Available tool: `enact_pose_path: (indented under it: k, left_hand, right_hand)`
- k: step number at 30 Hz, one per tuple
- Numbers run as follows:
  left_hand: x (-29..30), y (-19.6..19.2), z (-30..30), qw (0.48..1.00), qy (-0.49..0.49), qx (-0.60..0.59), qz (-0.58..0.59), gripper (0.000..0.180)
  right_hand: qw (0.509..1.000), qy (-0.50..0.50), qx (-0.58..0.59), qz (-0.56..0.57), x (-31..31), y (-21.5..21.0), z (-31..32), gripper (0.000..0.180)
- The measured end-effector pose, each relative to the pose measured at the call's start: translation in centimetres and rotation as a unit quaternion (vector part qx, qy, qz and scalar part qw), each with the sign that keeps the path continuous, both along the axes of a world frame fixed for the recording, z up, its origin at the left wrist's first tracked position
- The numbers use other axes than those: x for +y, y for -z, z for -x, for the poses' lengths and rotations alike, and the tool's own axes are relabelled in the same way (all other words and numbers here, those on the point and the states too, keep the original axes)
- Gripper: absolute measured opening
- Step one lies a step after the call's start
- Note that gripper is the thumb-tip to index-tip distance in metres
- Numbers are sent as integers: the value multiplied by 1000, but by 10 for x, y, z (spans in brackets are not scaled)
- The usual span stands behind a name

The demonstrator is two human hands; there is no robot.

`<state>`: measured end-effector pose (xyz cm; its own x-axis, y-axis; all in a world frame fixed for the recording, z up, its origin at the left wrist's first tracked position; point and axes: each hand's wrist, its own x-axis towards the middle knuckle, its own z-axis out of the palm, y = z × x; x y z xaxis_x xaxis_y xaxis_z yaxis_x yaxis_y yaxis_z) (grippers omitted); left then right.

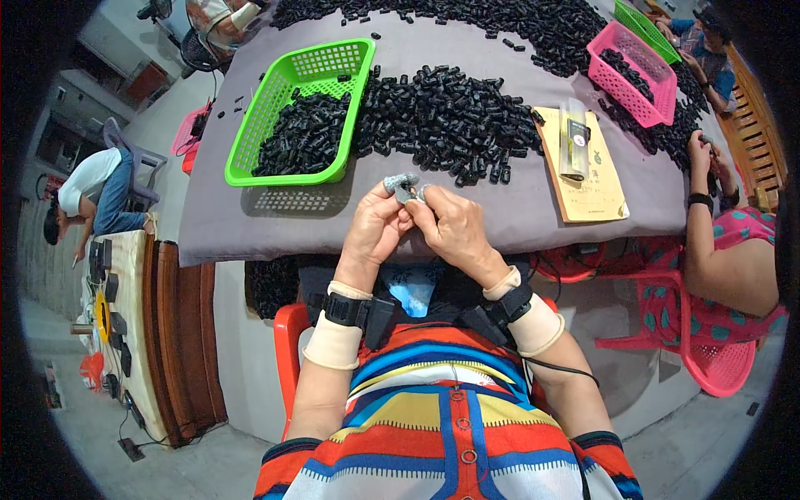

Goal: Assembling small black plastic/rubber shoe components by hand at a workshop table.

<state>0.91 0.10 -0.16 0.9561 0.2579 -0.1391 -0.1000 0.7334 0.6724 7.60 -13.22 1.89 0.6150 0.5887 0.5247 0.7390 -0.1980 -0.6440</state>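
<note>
Green plastic is forming one perforated basket [287, 178] at ten o'clock from the hands, and it is holding a heap of black cylindrical parts [304, 133], too many to count. At the centre, the left hand [377, 227] and the right hand [458, 232] are grasping one small dark piece [410, 192] between their fingertips, mostly hiding it. At twelve to one o'clock, a loose pile of similar parts [450, 117] is lying on the grey tablecloth [508, 217]. Between two and three, one transparent case [573, 150] is resting on one yellow notebook [596, 198]. At two, one pink basket [615, 87] is holding fewer black parts; just beyond, a second green basket [658, 46] is sitting, contents unclear.
</note>
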Motion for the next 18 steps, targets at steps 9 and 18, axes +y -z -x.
enact_pose_path:
  k: [9,18]
  left_hand:
    - [0,-2,0,1000,17,-14,20,13]
    - [-1,-3,2,999,26,-17,35,21]
  right_hand:
    - [1000,14,4,-2,2,1,0,22]
    - [997,6,64,-39,-3,1,0,23]
